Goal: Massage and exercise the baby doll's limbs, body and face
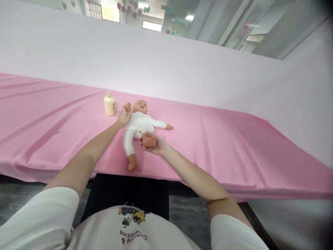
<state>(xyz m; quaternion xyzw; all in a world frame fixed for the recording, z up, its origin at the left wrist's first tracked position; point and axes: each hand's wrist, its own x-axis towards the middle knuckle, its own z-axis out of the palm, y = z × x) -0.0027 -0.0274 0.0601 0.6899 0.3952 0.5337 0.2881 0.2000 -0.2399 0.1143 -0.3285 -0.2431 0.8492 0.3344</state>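
A baby doll with a white cloth body lies on its back, its head pointing away from me. My left hand is closed around the doll's arm on the left, close to its small hand. Lower down, my right hand grips the doll's leg on the right near the foot, which is bent up toward the body. The doll's other leg stretches toward me, and its other arm lies out to the right. A cream pump bottle stands upright to the left of my left hand.
A pink cloth covers the table, with loose folds and a front edge just before my body. Behind the table rises a white wall, with glass panes above it.
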